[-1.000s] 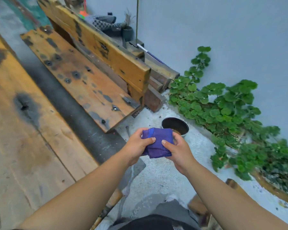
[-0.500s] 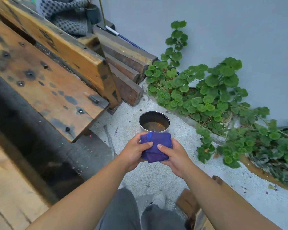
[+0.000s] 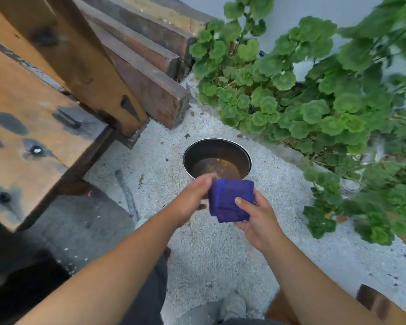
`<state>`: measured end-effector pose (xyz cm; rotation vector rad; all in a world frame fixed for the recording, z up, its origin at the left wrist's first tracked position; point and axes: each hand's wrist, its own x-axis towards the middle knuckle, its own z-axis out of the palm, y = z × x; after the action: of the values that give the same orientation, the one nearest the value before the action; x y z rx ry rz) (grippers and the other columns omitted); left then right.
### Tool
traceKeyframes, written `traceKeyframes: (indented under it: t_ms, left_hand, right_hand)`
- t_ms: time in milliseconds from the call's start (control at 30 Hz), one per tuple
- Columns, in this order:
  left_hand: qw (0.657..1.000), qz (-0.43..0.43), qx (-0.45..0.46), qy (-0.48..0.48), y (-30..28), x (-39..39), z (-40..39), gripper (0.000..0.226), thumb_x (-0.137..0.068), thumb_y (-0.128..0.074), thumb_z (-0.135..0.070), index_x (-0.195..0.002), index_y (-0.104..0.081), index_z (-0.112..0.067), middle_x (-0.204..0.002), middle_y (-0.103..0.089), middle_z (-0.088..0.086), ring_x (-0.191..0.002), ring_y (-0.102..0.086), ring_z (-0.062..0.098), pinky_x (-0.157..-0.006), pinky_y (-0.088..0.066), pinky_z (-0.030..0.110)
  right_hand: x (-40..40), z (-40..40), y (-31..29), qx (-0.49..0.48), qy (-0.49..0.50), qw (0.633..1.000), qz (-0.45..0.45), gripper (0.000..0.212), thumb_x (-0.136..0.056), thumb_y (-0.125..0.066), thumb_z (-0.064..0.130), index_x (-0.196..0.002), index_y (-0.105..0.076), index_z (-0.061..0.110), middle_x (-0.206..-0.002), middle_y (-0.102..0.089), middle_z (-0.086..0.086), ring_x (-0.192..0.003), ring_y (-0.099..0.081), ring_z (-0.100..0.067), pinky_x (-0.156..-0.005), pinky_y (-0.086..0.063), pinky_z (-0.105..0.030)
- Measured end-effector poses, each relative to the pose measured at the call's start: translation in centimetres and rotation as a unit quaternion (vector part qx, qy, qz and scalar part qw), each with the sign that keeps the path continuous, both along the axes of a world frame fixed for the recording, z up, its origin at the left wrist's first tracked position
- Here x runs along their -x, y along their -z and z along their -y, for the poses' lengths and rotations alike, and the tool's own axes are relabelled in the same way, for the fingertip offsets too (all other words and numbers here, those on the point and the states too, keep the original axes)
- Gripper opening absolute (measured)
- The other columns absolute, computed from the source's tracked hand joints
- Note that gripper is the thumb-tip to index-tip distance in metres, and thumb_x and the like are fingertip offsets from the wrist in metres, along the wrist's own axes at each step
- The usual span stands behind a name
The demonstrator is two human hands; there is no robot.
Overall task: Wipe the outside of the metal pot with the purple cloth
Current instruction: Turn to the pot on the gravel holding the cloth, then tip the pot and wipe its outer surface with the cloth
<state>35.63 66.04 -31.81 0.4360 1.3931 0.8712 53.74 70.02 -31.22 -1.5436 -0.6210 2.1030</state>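
A: Where does the metal pot (image 3: 217, 158) sit?

B: It stands upright on the pale gravel ground (image 3: 211, 242), between the end of the wooden bench (image 3: 40, 127) and the leafy green plant (image 3: 314, 109). Its mouth is open, and the bottom looks brown, either rust or murky liquid; the view is too soft to say which.

A: And the purple cloth (image 3: 231, 200)?

B: It is folded into a thick pad and held just in front of the pot's near rim, above the ground. The right hand (image 3: 256, 216) cradles it from beneath, with the thumb pressed on top, so that hand is closed around the cloth. The left hand (image 3: 192, 198) is at the cloth's left edge, fingers loosely curled; whether it actually pinches the fabric is hard to tell.

A: How will the pot handle?

B: It is probably thin, stiff metal, light if dry but heavier and prone to sloshing if that is liquid inside. The smooth wall may be slippery, and an unbraced pot would likely skid on the gravel under a wiping stroke. The left hand would do well to grip the rim or press down on it, while the right wraps the soft, pliable cloth against the outer wall.

A: Any wiping done?

B: Not yet; the cloth is not touching the pot.
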Motion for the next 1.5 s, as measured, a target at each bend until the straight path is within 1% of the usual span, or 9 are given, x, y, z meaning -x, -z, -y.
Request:
traceKeyframes:
  t_ms: [100, 233, 333, 600, 867, 1033, 1233, 1400, 1500]
  left_hand:
    - [0.956, -0.275, -0.036, 0.092, 7.0, 3.3, -2.7, 0.034, -0.103, -0.047, -0.038, -0.134, -0.052, -0.028, -0.124, -0.065, -0.001, -0.121, -0.056, 0.022, -0.097, -0.043, 0.035]
    - [0.638, -0.572, -0.154, 0.492, 17.2, 6.3, -5.1, 0.054, -0.09, -0.05, -0.059, -0.131, -0.051, -0.024, -0.123, -0.062, -0.001, -0.122, -0.053, 0.02, -0.097, -0.034, 0.039]
    - [0.526, -0.645, -0.251, 0.494, 21.2, 6.3, -5.7, 0.027, -0.09, -0.053, -0.049, -0.093, -0.06, -0.023, -0.089, -0.071, -0.004, -0.089, -0.067, 0.022, -0.079, -0.039, 0.036]
    - [0.574, -0.655, -0.296, 0.392, 21.6, 7.4, -7.6, 0.029, -0.091, -0.058, -0.048, -0.076, -0.056, -0.023, -0.07, -0.068, -0.004, -0.071, -0.067, 0.025, -0.069, -0.031, 0.031]
    - [0.854, -0.457, -0.183, 0.169, 19.1, 13.0, -7.9, 0.035, -0.081, -0.065, -0.045, -0.064, -0.05, -0.018, -0.059, -0.058, -0.026, -0.056, -0.052, -0.005, -0.055, -0.038, 0.016]
    - [0.956, -0.268, -0.111, 0.03, 21.9, 13.2, -2.7, 0.015, -0.085, -0.066, -0.034, -0.073, -0.07, -0.028, -0.058, -0.063, -0.02, -0.053, -0.057, -0.008, -0.049, -0.04, 0.008]
    - [0.981, -0.166, -0.037, -0.095, 26.4, 12.5, 1.2, 0.028, -0.08, -0.068, -0.036, -0.093, -0.073, -0.012, -0.094, -0.078, 0.008, -0.09, -0.071, 0.022, -0.083, -0.053, 0.039]
    - [0.958, -0.267, -0.028, -0.104, 28.5, 13.9, 2.2, 0.012, -0.095, -0.065, -0.024, -0.084, -0.063, -0.02, -0.077, -0.072, -0.013, -0.074, -0.064, -0.005, -0.073, -0.048, 0.016]
    - [0.936, -0.344, -0.035, -0.066, 29.1, 14.2, 2.3, 0.031, -0.088, -0.074, -0.019, -0.078, -0.046, -0.028, -0.065, -0.052, -0.017, -0.057, -0.053, -0.018, -0.053, -0.036, 0.003]
  right_hand:
    - [0.5, -3.1, 5.0, -0.012, 0.029, 0.999, -0.028, 0.047, -0.075, -0.07, 0.008, -0.119, -0.064, 0.021, -0.11, -0.074, -0.003, -0.089, -0.073, -0.02, -0.068, -0.058, -0.037]
    - [1.2, -7.2, 12.1, -0.064, 0.044, 0.996, -0.039, 0.04, -0.083, -0.062, 0.001, -0.116, -0.063, 0.023, -0.101, -0.074, 0.0, -0.083, -0.072, -0.016, -0.06, -0.056, -0.032]
    - [1.3, -9.4, 15.7, -0.115, 0.031, 0.992, -0.05, 0.037, -0.087, -0.058, -0.002, -0.114, -0.062, 0.022, -0.098, -0.074, 0.002, -0.082, -0.071, -0.014, -0.057, -0.056, -0.03]
    - [2.9, -13.7, 14.8, -0.241, 0.027, 0.968, -0.058, 0.036, -0.09, -0.054, -0.003, -0.113, -0.048, 0.024, -0.1, -0.069, 0.003, -0.086, -0.067, -0.018, -0.07, -0.055, -0.039]
    - [4.1, -15.1, 13.3, -0.29, 0.045, 0.95, -0.105, 0.036, -0.078, -0.061, 0.007, -0.109, -0.06, 0.025, -0.098, -0.073, 0.003, -0.084, -0.068, -0.017, -0.067, -0.054, -0.034]
    - [6.0, -13.1, 16.3, -0.292, -0.085, 0.953, -0.009, 0.033, -0.07, -0.067, 0.012, -0.094, -0.071, 0.034, -0.094, -0.071, 0.001, -0.071, -0.067, -0.011, -0.054, -0.051, -0.025]
    - [10.2, -12.3, 20.2, -0.32, -0.302, 0.889, 0.127, 0.025, -0.079, -0.071, 0.007, -0.088, -0.062, 0.029, -0.065, -0.069, 0.004, -0.053, -0.061, -0.009, -0.047, -0.044, -0.021]
    - [15.0, -10.8, 23.4, -0.402, -0.333, 0.803, 0.288, 0.017, -0.081, -0.069, 0.02, -0.095, -0.066, 0.028, -0.092, -0.066, 0.005, -0.088, -0.062, -0.019, -0.071, -0.044, -0.023]
    - [16.5, -8.9, 24.8, -0.447, -0.4, 0.735, 0.315, 0.06, -0.08, -0.072, 0.041, -0.135, -0.051, 0.028, -0.137, -0.045, -0.007, -0.12, -0.052, -0.027, -0.097, -0.041, -0.03]
